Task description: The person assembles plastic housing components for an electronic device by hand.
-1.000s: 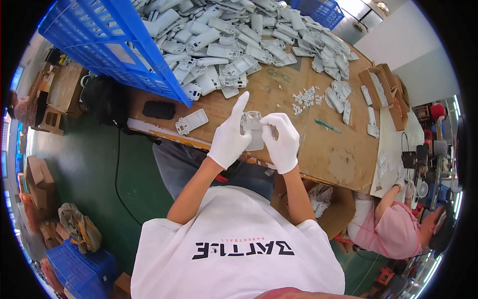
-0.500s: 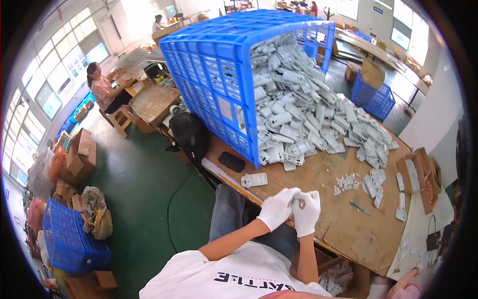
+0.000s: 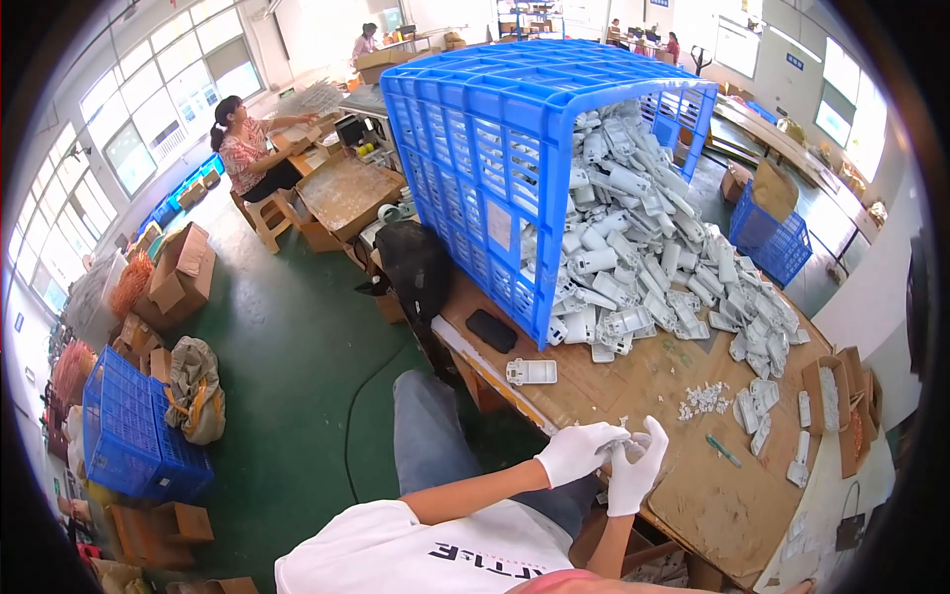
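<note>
Both hands wear white gloves and meet just over the table's near edge. My left hand (image 3: 580, 454) is closed, its fingertips on a small greyish-white piece (image 3: 612, 445) whose kind I cannot make out. Close against it, my right hand (image 3: 633, 479) has its thumb at the same piece and its index finger curved upward; the other fingers are folded, and what they hold is hidden. A white plastic casing (image 3: 531, 371) lies on the table beyond my left hand. To the right are small white plastic bits (image 3: 705, 400) and a green pen-like tool (image 3: 723, 450).
A big blue crate (image 3: 475, 168) lies on its side, spilling a heap of white plastic casings (image 3: 643, 267) over the brown table (image 3: 712, 505). A black phone (image 3: 492, 331) and black bag (image 3: 414, 267) sit left. Cardboard boxes (image 3: 849, 406) stand right. Another person (image 3: 255, 148) sits far left.
The view has shifted, so the scene sits lower and further right. My right hand's index finger has lifted and spread from its closed fist; the hands stay together.
</note>
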### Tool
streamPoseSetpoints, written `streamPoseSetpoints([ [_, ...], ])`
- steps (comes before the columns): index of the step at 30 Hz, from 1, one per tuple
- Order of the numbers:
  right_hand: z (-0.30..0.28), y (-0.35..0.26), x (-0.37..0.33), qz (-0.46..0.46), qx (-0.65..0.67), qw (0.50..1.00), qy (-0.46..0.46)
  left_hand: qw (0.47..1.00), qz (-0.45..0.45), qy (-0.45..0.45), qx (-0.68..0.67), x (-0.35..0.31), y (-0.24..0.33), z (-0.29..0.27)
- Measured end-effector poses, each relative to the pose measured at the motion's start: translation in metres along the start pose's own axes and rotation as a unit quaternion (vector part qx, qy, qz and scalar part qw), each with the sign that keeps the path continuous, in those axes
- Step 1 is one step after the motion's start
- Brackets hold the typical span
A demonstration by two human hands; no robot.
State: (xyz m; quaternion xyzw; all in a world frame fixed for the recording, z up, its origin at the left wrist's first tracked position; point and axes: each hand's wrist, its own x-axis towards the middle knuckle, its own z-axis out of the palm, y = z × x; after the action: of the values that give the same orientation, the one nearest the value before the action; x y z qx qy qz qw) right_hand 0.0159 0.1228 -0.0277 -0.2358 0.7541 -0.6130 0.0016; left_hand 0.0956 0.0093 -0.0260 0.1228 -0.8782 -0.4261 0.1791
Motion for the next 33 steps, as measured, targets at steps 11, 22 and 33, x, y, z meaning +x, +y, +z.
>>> streamPoseSetpoints([
  [11,0.004,0.002,-0.015,-0.016,-0.118,0.988,-0.100,0.986,-0.055,0.018,-0.159,-0.001,0.004,-0.017],
  [22,0.005,-0.028,0.018,0.102,0.014,0.994,-0.039,0.984,-0.066,-0.016,-0.164,0.035,0.015,-0.031],
  [33,-0.024,-0.020,0.004,0.106,-0.060,0.991,-0.048,0.979,-0.107,-0.018,-0.174,0.043,0.023,0.002],
])
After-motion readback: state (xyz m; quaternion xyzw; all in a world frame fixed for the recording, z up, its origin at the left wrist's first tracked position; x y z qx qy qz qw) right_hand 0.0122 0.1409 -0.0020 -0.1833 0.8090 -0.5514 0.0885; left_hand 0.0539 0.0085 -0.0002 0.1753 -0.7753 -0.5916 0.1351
